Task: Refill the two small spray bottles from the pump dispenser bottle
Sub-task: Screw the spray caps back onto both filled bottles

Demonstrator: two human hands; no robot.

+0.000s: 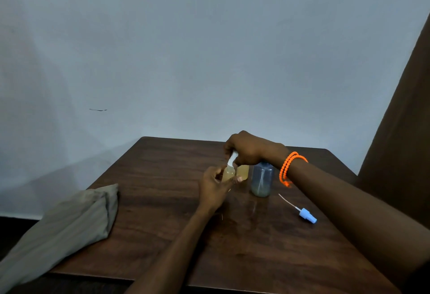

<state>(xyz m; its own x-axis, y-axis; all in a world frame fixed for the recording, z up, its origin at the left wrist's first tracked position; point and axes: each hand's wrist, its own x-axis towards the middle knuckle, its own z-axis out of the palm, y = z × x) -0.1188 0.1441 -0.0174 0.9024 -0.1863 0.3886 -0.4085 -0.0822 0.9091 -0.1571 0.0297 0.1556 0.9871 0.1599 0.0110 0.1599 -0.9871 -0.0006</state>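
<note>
My left hand grips a small clear spray bottle with yellowish liquid, held a little above the brown table. My right hand pinches the white spray head at that bottle's neck. Right behind it stands a bottle of yellow liquid, mostly hidden, its top covered by my right hand. A small bluish bottle stands upright to the right with no top on and a little liquid at its bottom. Its blue spray head with a thin tube lies on the table further right.
A folded beige cloth hangs over the table's left front corner. A pale wall stands right behind the table's far edge. A dark brown curtain hangs at the right. Orange bead bands circle my right wrist.
</note>
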